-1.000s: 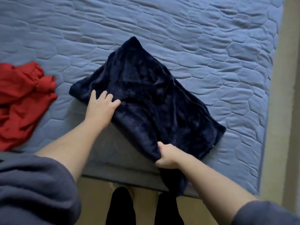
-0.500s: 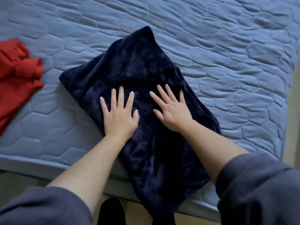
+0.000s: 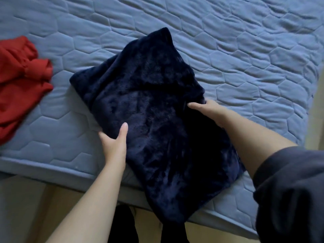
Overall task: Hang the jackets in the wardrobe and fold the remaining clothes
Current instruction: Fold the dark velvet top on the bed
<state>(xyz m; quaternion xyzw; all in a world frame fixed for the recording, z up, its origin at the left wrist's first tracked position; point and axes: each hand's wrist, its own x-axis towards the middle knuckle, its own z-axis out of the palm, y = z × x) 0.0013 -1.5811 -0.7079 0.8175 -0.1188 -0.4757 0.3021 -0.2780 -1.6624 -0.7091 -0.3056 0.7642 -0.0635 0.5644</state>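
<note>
The dark navy plush garment [image 3: 149, 111] lies folded at the near edge of the blue quilted mattress [image 3: 245, 58], with its nearest corner hanging over the side. The 2 hands grip it at opposite edges. The left hand [image 3: 114, 142] holds the left edge, thumb on top, and the right hand [image 3: 208, 111] holds the right edge likewise. Farther left and well apart lies a crumpled red garment [image 3: 19, 81].

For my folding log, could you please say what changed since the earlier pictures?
The left hand and right hand slid outward from pressing flat on the navy garment and now grip its side edges. It and the red garment stay on the bed.
</note>
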